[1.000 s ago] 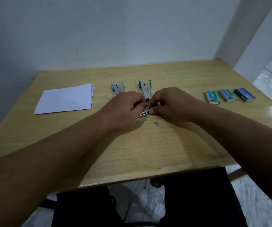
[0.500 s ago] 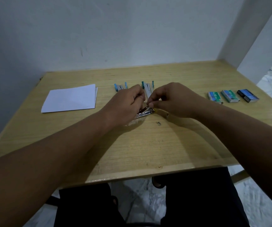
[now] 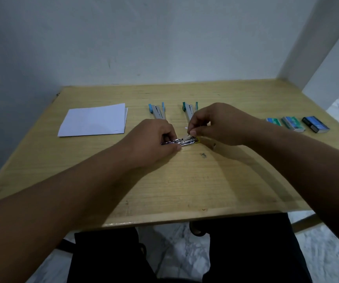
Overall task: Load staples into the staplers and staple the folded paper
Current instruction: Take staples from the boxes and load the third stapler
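Head view | left hand [image 3: 154, 139] grip holds small chrome stapler [image 3: 181, 141] on tan wooden worktop [image 3: 205, 180], right of folded white paper [image 3: 94, 120] | right hand [image 3: 215, 124] pinches above it, contents unclear | advice: steady stapler, seat staples straight.

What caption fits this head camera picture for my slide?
Both hands, left and right, work on a metal stapler on the wooden table.

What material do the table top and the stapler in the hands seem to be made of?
Table: looks like pale wood or wood-look laminate; grain lines show, and a glossy reflection at its right edge.
Stapler: seems to be bright metal; it glints silver, with a small yellow, maybe plastic, end.
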